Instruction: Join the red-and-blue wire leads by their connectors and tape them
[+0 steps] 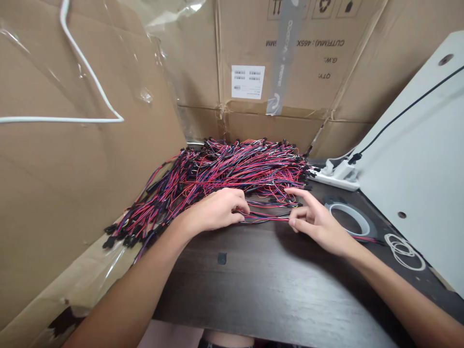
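A big heap of red, blue and black wires with black connectors [224, 171] lies on the dark table [275, 285], spreading to the left edge. My left hand [217, 210] rests at the heap's front, fingers curled and pinching one end of a small wire bundle [266, 217]. My right hand [315, 220] holds the bundle's other end between thumb and lower fingers, with the index finger stretched out toward the heap. The bundle is pulled straight between both hands.
Cardboard boxes [275, 72] wall in the back and left. A white power strip [335, 176] sits at the back right beside a tilted white panel [416, 159]. A tape ring [350, 217] and white loops [404, 249] lie to the right.
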`<state>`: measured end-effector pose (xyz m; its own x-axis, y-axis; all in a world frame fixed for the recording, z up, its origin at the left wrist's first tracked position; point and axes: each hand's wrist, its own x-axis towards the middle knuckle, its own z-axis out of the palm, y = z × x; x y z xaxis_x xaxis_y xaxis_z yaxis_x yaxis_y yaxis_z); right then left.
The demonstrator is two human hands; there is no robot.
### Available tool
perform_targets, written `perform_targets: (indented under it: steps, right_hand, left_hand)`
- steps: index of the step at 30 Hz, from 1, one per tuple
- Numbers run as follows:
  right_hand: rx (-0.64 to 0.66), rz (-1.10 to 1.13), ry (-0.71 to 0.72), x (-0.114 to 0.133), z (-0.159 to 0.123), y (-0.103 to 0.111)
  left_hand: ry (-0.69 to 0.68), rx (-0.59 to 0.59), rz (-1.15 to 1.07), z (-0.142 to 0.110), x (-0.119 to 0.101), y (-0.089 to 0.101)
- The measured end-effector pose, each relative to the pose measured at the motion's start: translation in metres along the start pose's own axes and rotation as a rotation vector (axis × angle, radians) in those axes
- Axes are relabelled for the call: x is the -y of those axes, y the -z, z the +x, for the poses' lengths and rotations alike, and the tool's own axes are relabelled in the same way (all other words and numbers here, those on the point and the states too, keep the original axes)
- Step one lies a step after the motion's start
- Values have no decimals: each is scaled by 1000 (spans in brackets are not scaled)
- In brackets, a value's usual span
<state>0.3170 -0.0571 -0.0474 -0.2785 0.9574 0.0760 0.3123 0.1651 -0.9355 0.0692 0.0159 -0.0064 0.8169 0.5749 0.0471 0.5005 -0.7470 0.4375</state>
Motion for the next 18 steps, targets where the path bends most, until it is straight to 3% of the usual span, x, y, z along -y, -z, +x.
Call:
perform_targets:
  steps: [4, 10, 18]
  right_hand:
    - [-28, 28, -12, 1, 1, 3]
    - [-47, 54, -38, 3, 2, 1]
    - [-56, 86, -46, 3, 1, 0]
  left_hand:
    - [-20, -76, 141, 0, 0, -4]
    - [-92, -89, 320, 0, 2, -11]
    - [-66, -22, 441, 0, -1, -16]
